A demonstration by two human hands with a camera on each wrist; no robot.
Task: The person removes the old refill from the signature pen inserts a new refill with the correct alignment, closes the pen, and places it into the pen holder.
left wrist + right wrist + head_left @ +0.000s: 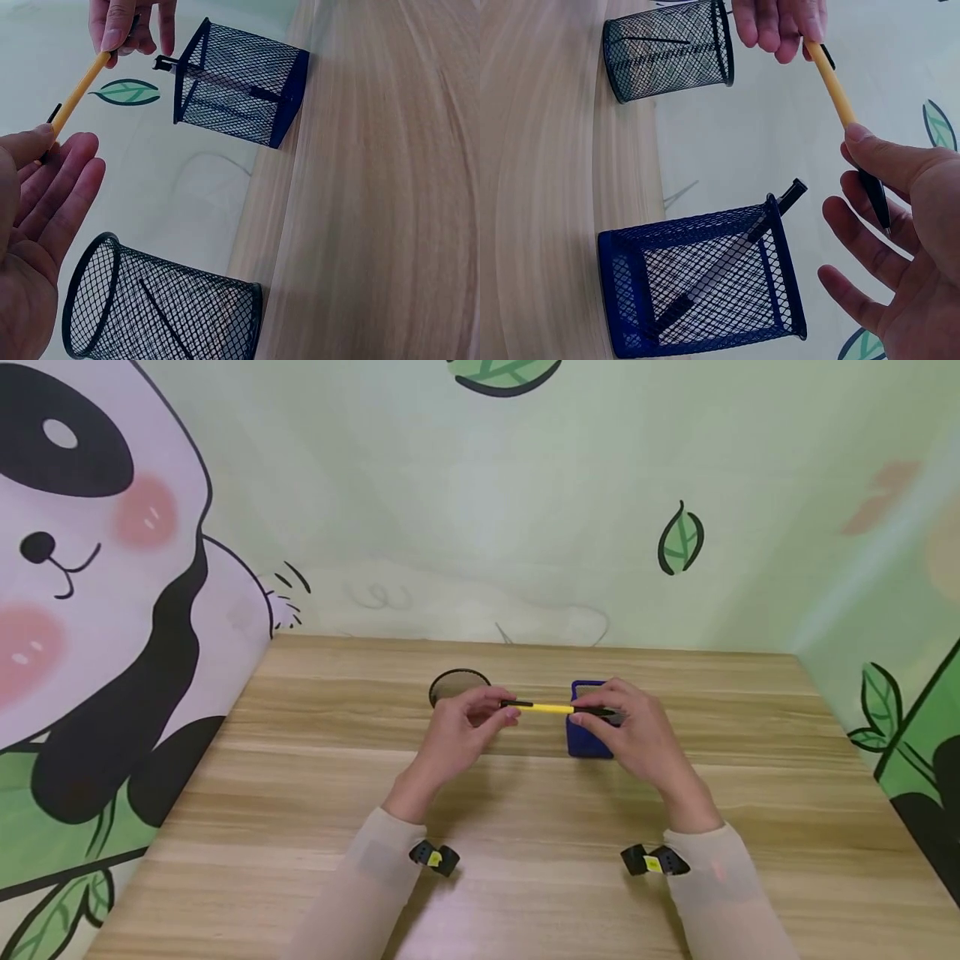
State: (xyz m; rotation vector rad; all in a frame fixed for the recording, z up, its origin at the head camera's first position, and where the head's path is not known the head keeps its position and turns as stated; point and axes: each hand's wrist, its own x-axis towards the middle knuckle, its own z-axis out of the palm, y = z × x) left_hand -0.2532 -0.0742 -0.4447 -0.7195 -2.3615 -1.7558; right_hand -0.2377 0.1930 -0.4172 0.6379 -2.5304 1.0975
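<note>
Our left hand [459,732] and right hand [641,731] pinch the pen [549,708]; blue cup [587,740] and round cup [169,300] stand apart, desk edge [536,648] at twelve o'clock.

A wood-grain table [540,827] carries a black mesh cup [667,52] and blue mesh holder [588,743].

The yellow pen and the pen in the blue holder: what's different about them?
The yellow pen has a yellow barrel; the other pen has a pale one. The left hand and right hand pinch the yellow pen; the other pen leans in the blue holder, top above the rim. Both have black parts.
</note>
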